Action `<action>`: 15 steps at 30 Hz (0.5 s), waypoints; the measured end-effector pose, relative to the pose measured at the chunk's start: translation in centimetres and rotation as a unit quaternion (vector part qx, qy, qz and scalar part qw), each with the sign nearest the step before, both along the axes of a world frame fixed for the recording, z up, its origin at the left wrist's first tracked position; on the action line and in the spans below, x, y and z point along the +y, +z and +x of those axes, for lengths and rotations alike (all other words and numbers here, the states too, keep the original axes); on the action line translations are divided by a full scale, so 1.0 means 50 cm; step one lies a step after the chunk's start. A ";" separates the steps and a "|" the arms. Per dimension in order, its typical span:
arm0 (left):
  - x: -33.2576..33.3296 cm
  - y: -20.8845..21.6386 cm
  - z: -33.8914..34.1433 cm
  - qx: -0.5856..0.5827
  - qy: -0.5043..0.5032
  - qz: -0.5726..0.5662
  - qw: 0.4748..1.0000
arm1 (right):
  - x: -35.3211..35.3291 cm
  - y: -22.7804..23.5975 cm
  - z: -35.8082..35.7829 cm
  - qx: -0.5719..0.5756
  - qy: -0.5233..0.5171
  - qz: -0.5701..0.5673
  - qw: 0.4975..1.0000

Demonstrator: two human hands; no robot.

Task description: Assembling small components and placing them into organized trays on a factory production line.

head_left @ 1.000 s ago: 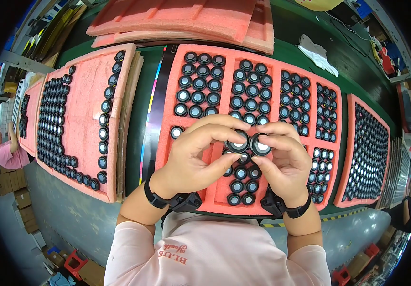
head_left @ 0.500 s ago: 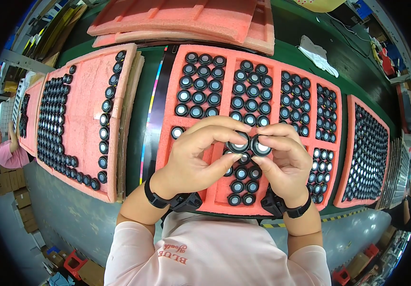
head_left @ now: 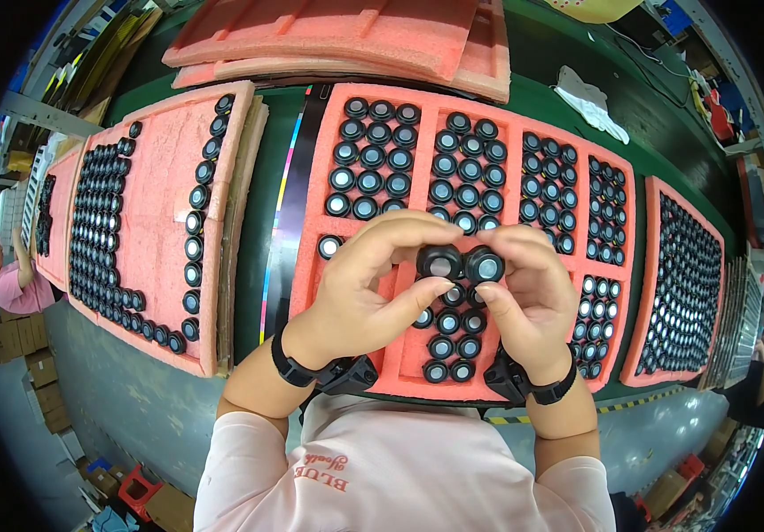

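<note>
Black and round, with a grey centre, one disc-shaped component (head_left: pixel 440 263) is pinched between the thumb and fingers of the left hand (head_left: pixel 355 288); the right hand (head_left: pixel 534 306) grips a matching disc (head_left: pixel 485 266) likewise. Both discs sit side by side above a compartmented pink foam tray (head_left: pixel 424 142) holding rows of similar components (head_left: pixel 370 157).

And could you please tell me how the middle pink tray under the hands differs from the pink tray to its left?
The middle tray is sectioned by ridges, while the left tray shows one undivided bed. The middle tray's upper sections hold close rows of round black parts, whereas the left tray has a broad bare stretch between its parts. Both are pink and hold round black parts with paler centres.
</note>
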State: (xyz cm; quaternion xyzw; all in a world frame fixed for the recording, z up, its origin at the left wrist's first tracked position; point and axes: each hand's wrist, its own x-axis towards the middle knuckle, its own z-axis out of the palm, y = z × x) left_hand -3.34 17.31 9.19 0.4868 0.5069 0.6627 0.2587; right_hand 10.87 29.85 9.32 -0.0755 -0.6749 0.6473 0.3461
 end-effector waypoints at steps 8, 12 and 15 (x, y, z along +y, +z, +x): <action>-0.001 -0.003 -0.007 0.029 0.021 -0.019 0.999 | 0.009 -0.011 0.002 -0.035 0.016 0.004 0.999; -0.001 -0.004 -0.015 0.140 0.027 0.003 0.990 | 0.011 -0.012 0.001 -0.027 0.015 0.027 0.999; -0.001 -0.004 -0.014 0.138 0.030 0.006 0.990 | 0.014 -0.011 0.002 -0.029 0.019 0.029 0.999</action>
